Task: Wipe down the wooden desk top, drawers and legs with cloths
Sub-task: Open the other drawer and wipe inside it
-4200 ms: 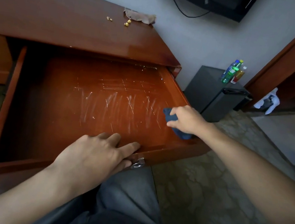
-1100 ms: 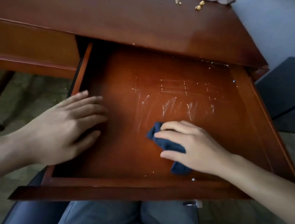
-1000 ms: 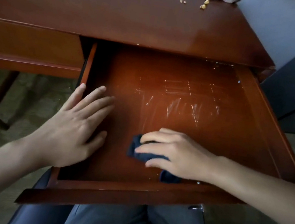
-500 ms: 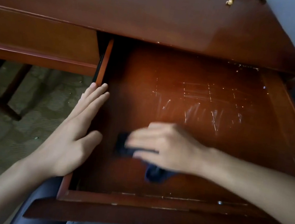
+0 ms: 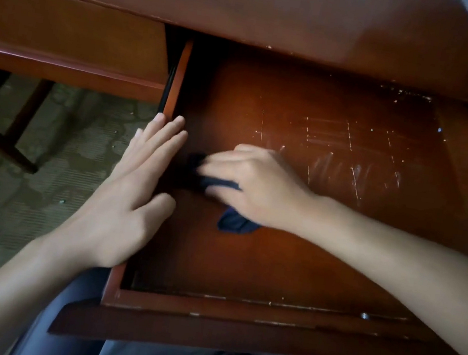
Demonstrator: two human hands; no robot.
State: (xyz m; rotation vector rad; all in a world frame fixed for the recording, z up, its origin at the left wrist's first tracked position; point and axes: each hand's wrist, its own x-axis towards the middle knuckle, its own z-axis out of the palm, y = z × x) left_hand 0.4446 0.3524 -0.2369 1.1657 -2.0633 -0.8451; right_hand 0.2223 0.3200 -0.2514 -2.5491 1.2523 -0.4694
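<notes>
Wiping now carried to drawer's point(image 5: 282, 316) left wall.
Cloth point(image 5: 235, 224) gripped w/ curled fingers by right hand point(image 5: 255, 186), swept over from right side; left hand point(image 5: 131, 193) laid flat, holding nothing, on left wall; scuffed rear floor likely still undone.

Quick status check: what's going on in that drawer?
Right hand presses dark cloth on drawer floor. Left hand flat on left wall. Nothing blocking.

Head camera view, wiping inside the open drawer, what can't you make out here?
- Dark cloth: mostly hidden under the right hand.
- Right hand's fingers: motion-blurred.
- Drawer floor on the left: in deep shadow beside the left hand.
- Desk top: far part cut by the top edge.
</notes>
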